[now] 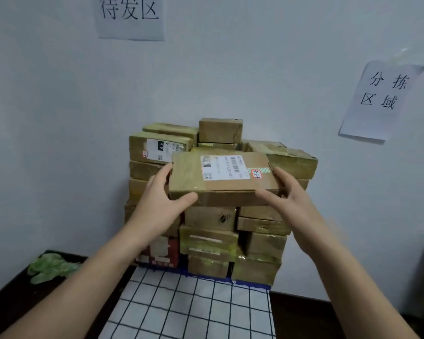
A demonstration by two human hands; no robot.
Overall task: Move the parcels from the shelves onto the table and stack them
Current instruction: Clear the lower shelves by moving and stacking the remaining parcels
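- Head view shows the task well along, by my judgement: a tall stack of brown cardboard parcels, several columns wide and many layers high, stands on the table against the wall, its base on a checked cloth.
- One more parcel, flat with a white shipping label on top, is at the front upper part of the stack, level with its top layers. Whether it already rests on the boxes below or hangs just above them cannot be told.
- The shelves are out of view, so how many parcels are left to fetch cannot be judged.
- The left hand grips the parcel's left end, thumb along the front lower edge, fingers wrapped around the side.
- The right hand grips the right end the same way, thumb laid on the front edge, fingers curled round the far side.
- What seems left for this parcel is to settle it square on the stack and let go.
- A green bundle lies on the table left of the stack; two paper signs hang on the wall.
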